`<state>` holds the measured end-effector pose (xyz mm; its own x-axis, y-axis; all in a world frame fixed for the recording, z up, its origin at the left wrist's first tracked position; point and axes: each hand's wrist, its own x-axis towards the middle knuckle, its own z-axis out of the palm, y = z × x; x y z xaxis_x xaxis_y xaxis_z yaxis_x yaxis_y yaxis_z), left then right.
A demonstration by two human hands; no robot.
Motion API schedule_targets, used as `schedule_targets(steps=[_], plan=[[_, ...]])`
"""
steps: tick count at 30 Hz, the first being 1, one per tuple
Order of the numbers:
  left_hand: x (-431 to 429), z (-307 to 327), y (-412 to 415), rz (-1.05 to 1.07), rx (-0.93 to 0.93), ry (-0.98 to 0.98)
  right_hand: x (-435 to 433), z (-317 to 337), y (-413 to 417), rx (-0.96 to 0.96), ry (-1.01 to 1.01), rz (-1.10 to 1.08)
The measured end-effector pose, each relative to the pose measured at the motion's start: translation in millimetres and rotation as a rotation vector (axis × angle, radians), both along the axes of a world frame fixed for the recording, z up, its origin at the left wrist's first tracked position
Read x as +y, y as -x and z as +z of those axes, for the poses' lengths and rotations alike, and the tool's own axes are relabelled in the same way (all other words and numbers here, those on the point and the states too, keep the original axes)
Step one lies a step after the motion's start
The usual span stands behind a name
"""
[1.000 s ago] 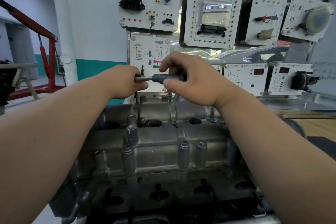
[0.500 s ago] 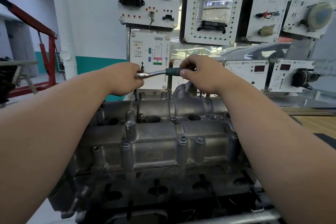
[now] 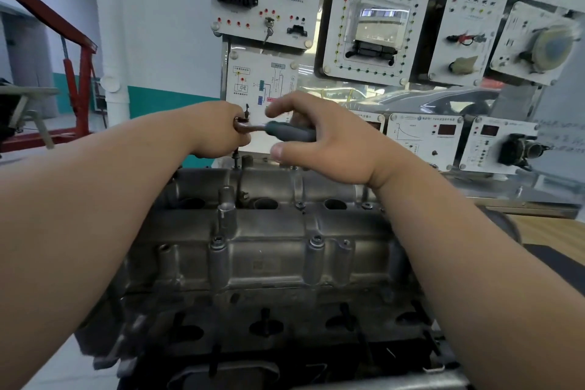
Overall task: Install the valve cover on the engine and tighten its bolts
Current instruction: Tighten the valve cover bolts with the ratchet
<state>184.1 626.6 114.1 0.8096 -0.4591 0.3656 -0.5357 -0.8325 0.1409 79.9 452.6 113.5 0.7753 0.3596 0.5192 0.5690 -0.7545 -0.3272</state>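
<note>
One ratchet (image 3: 285, 131), held level, handle pointing right.

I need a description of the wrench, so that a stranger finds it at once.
Find the grey valve cover in the lower middle. Above its far edge are the left hand and right hand. The ratchet wrench runs between them: the only tool, with a shiny head and a dark grey grip.

Ribbed cast-metal valve cover (image 3: 269, 250) was dull silver-grey; slim ratchet wrench (image 3: 289, 131) had dark grey grip, chrome shank; steel hoist frame (image 3: 83, 73) was red.
</note>
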Motion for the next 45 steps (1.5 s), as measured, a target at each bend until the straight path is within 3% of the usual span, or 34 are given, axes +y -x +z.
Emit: schedule_targets(steps=[3, 8, 11, 16, 23, 27, 30, 33, 38, 41, 45], plan=[[0, 3, 7, -0.014, -0.02, -0.081, 17, 0, 1, -0.035, 0.009, 0.098], [-2, 2, 11, -0.045, -0.036, -0.07, 27, -6, -7, -0.233, 0.158, 0.045], [-1, 1, 1, 0.026, -0.023, -0.033, 6, -4, -15, -0.23, 0.002, 0.015], [0, -1, -10, 0.031, 0.03, 0.036, -39, 0, -32, -0.056, -0.325, -0.257], [0, -2, -10, 0.028, 0.02, 0.031, -34, 2, -61, -0.05, -0.101, -0.482], [1, -3, -8, 0.028, 0.022, 0.059, -31, 1, -40, -0.075, -0.202, -0.319], [1, -2, -9, 0.025, 0.001, 0.05, -17, -4, -21, -0.135, -0.042, -0.105], [-1, -3, -8, 0.041, -0.052, 0.023, -5, -2, -13, -0.226, 0.06, -0.055], [-4, -2, -3, 0.055, -0.076, -0.074, 5, -5, -5, -0.279, -0.023, 0.087], [-3, -1, 0, 0.091, -0.089, -0.069, 17, -7, -7, -0.326, 0.045, 0.086], [0, -2, -6, 0.051, -0.035, 0.009, -12, 0, -13, -0.246, -0.132, -0.067]])
